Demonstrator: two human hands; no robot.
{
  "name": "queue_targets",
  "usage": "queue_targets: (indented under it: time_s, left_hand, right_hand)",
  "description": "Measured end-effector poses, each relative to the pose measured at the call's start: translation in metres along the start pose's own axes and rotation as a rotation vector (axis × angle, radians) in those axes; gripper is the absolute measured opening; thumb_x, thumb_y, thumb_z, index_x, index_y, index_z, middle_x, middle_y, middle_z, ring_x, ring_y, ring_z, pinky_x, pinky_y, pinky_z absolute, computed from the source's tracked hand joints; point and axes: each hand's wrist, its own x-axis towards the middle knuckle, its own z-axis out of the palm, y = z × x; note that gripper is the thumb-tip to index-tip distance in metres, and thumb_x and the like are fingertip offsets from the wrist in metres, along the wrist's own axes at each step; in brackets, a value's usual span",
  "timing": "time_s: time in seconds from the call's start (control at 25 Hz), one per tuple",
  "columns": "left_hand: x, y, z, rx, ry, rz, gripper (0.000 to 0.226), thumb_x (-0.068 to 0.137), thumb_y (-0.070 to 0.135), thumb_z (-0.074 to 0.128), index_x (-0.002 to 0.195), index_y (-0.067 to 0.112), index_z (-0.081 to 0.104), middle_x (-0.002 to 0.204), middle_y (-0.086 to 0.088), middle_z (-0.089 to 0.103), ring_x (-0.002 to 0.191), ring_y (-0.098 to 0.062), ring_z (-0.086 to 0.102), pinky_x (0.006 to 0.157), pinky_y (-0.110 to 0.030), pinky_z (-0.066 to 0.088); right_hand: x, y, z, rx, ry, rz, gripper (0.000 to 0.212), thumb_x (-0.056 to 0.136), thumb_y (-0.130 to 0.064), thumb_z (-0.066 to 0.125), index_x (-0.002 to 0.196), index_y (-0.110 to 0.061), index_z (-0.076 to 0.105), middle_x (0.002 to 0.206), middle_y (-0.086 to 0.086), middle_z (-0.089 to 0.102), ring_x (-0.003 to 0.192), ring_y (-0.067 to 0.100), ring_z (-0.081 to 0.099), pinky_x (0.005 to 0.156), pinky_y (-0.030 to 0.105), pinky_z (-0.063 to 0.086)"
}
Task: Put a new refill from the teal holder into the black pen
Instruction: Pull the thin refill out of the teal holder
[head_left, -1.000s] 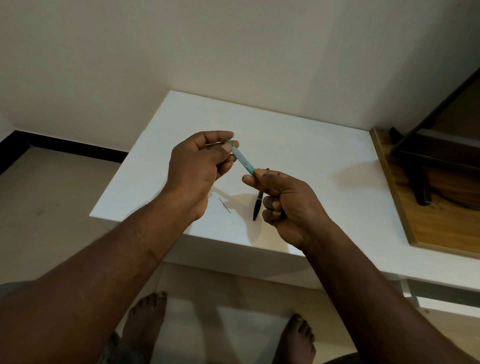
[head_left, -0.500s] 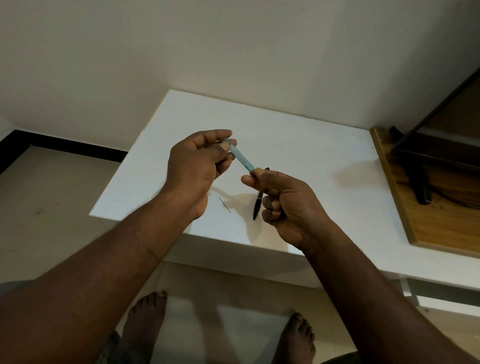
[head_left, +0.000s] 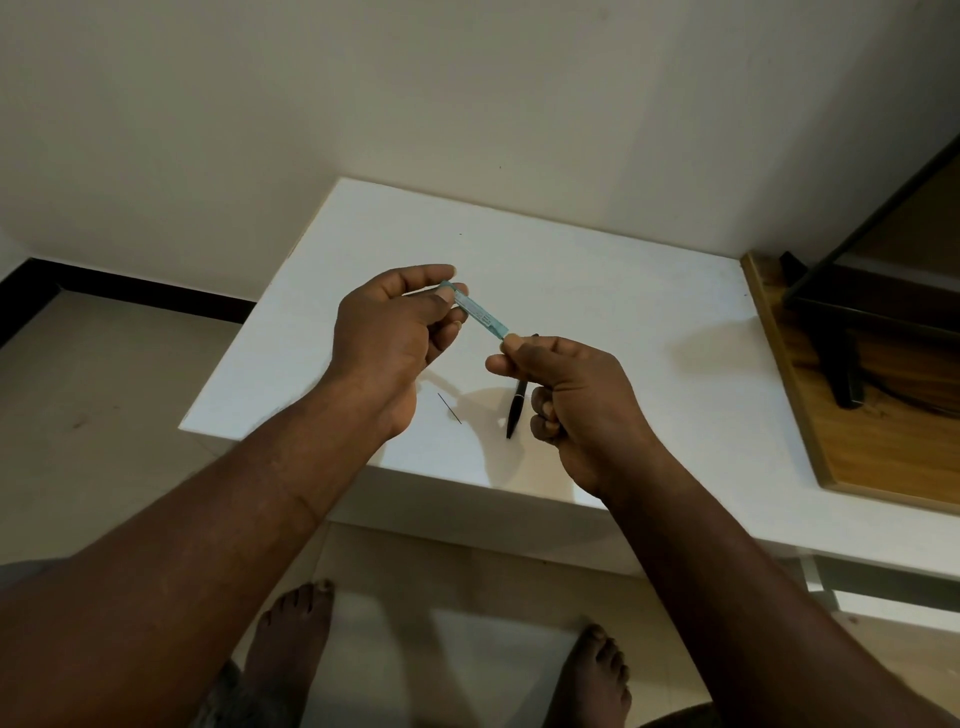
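A slim teal holder (head_left: 480, 313) hangs in the air above the white table (head_left: 597, 291), slanting down to the right. My left hand (head_left: 395, 338) pinches its upper end between thumb and fingers. My right hand (head_left: 566, 384) pinches its lower end with thumb and forefinger, the other fingers curled. The black pen (head_left: 516, 408) lies on the table just under my right hand, partly hidden by it. A thin dark refill (head_left: 449, 408) lies on the table left of the pen.
A wooden board (head_left: 810, 415) with a black stand (head_left: 852, 332) on it sits at the table's right end. The wall runs behind the table. My bare feet (head_left: 291, 644) stand on the tiled floor below the front edge.
Hardly any movement. Both hands stay on the teal holder; my right fingers have shifted very slightly at its lower end.
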Motion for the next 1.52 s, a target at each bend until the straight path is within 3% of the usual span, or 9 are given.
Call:
queue_targets:
  time_s: [0.12,0.28,0.4,0.6,0.84,1.0,1.28,1.36,1.52]
  left_hand:
    - [0.001,-0.001,-0.001,-0.026,0.018,-0.044,0.020,0.095,0.000,0.064,0.105,0.013,0.076,0.096,-0.005,0.081,0.086,-0.018,0.077,0.072,-0.023,0.059]
    - [0.001,-0.003,-0.001,-0.064,0.023,-0.108,0.018,0.094,0.001,0.065,0.105,0.011,0.075,0.094,-0.007,0.081,0.082,-0.018,0.078,0.069,-0.022,0.058]
    - [0.002,-0.005,-0.001,-0.091,0.030,-0.153,0.017,0.093,0.000,0.066,0.105,0.007,0.075,0.094,-0.011,0.080,0.078,-0.018,0.078,0.067,-0.022,0.058]
    - [0.002,-0.007,-0.002,-0.151,0.024,-0.231,0.014,0.092,0.001,0.067,0.105,0.001,0.074,0.086,-0.013,0.079,0.076,-0.020,0.078,0.066,-0.023,0.060]
    - [0.002,-0.006,-0.004,-0.228,0.033,-0.296,0.013,0.092,-0.001,0.066,0.104,-0.002,0.071,0.075,-0.012,0.078,0.072,-0.019,0.077,0.062,-0.023,0.060]
    - [0.001,-0.004,-0.005,-0.250,0.042,-0.312,0.012,0.092,-0.001,0.066,0.104,-0.002,0.070,0.082,-0.015,0.076,0.071,-0.019,0.076,0.062,-0.023,0.060]
    - [0.001,-0.003,-0.006,-0.275,0.061,-0.343,0.014,0.094,-0.004,0.059,0.106,-0.003,0.068,0.086,-0.016,0.073,0.071,-0.020,0.075,0.065,-0.023,0.062]
    - [0.001,-0.003,-0.006,-0.283,0.057,-0.348,0.016,0.094,-0.004,0.059,0.107,-0.003,0.067,0.086,-0.017,0.073,0.071,-0.020,0.074,0.065,-0.023,0.062]
    - [0.001,-0.003,-0.006,-0.283,0.039,-0.359,0.018,0.094,-0.004,0.058,0.109,-0.003,0.068,0.089,-0.018,0.073,0.072,-0.020,0.075,0.064,-0.023,0.061]
  right_hand:
    - [-0.001,-0.001,0.000,-0.163,0.089,-0.146,0.016,0.098,-0.030,0.072,0.091,-0.017,0.077,0.089,0.001,0.083,0.039,-0.001,0.047,0.054,0.024,0.033]
    - [-0.002,-0.004,0.000,-0.341,0.200,-0.277,0.022,0.093,-0.042,0.076,0.081,-0.024,0.077,0.076,-0.012,0.081,0.055,-0.004,0.058,0.059,0.020,0.043]
    - [-0.002,-0.006,-0.002,-0.456,0.261,-0.366,0.027,0.089,-0.049,0.078,0.078,-0.024,0.076,0.068,-0.018,0.077,0.054,-0.005,0.058,0.050,0.008,0.040]
    - [-0.002,-0.008,-0.003,-0.525,0.320,-0.442,0.034,0.087,-0.054,0.077,0.076,-0.023,0.075,0.065,-0.021,0.075,0.060,-0.001,0.065,0.054,0.006,0.041]
    - [-0.001,-0.013,-0.006,-0.468,0.315,-0.432,0.030,0.092,-0.051,0.074,0.077,-0.024,0.073,0.067,-0.019,0.076,0.062,0.003,0.065,0.060,0.017,0.045]
    - [-0.003,-0.013,-0.006,-0.499,0.332,-0.454,0.032,0.092,-0.052,0.073,0.075,-0.025,0.072,0.068,-0.020,0.075,0.071,0.001,0.067,0.066,0.024,0.045]
    - [-0.004,-0.015,-0.009,-0.453,0.378,-0.496,0.034,0.095,-0.053,0.068,0.077,-0.024,0.068,0.071,-0.016,0.076,0.054,0.001,0.055,0.065,0.030,0.049]
    - [-0.004,-0.016,-0.010,-0.354,0.357,-0.470,0.035,0.097,-0.050,0.066,0.078,-0.021,0.066,0.072,-0.010,0.077,0.050,0.003,0.049,0.063,0.034,0.049]
    - [-0.004,-0.020,-0.008,0.006,0.227,-0.299,0.033,0.102,-0.040,0.065,0.075,-0.020,0.064,0.072,0.000,0.075,0.045,0.006,0.037,0.052,0.025,0.036]
